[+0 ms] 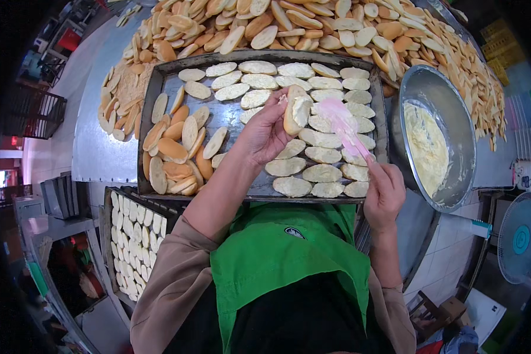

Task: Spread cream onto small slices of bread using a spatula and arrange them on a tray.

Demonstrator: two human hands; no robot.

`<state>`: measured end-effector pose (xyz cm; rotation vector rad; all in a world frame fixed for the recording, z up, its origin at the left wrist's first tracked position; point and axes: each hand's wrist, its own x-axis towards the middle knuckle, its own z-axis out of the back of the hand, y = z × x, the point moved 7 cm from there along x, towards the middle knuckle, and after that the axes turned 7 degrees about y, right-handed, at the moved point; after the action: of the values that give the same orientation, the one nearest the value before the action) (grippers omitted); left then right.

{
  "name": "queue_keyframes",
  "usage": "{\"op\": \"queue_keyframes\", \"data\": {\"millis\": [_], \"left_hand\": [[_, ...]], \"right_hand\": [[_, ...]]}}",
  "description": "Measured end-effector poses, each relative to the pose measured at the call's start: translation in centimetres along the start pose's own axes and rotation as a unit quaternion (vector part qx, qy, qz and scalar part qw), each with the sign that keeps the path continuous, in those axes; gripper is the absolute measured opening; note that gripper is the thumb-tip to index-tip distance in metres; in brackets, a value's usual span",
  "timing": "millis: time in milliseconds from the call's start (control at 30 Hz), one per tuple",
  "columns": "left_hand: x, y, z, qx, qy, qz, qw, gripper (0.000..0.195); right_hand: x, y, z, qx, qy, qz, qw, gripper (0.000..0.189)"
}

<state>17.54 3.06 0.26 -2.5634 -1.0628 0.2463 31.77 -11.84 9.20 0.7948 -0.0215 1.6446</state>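
My left hand [270, 128] holds an oval bread slice [297, 110] above a metal baking tray [382, 132]; a thick dab of pale cream lies on the slice. Just to the right, my right hand [384, 190] grips a pink spatula [338, 121] by its handle, its blade smeared with cream. Beneath both hands, rows of slices coated with a pale spread [323, 155] fill the tray's right and upper parts. Loose slices, some crust side up [172, 149], are heaped at the tray's left. Right of the tray, a tilted steel bowl [464, 146] contains pale cream [425, 150].
A large pile of bread slices [301, 22] covers the table behind the tray and down its right side. Crumbs and slices [126, 93] lie at the left on the metal tabletop [101, 157]. A second tray of coated slices [135, 243] stands lower left; a fan [520, 239] is at right.
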Motion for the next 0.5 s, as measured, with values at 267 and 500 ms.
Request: {"op": "queue_keyframes", "data": {"millis": [267, 500], "left_hand": [[-1.2, 1.4, -1.4, -0.008, 0.056, 0.069, 0.996, 0.043], [-1.0, 1.6, -1.6, 0.030, 0.120, 0.077, 0.989, 0.048]], "right_hand": [[2.7, 0.9, -1.1, -0.108, -0.025, 0.035, 0.993, 0.036], [2.2, -0.3, -0.6, -0.053, -0.016, -0.057, 0.997, 0.035]]}}
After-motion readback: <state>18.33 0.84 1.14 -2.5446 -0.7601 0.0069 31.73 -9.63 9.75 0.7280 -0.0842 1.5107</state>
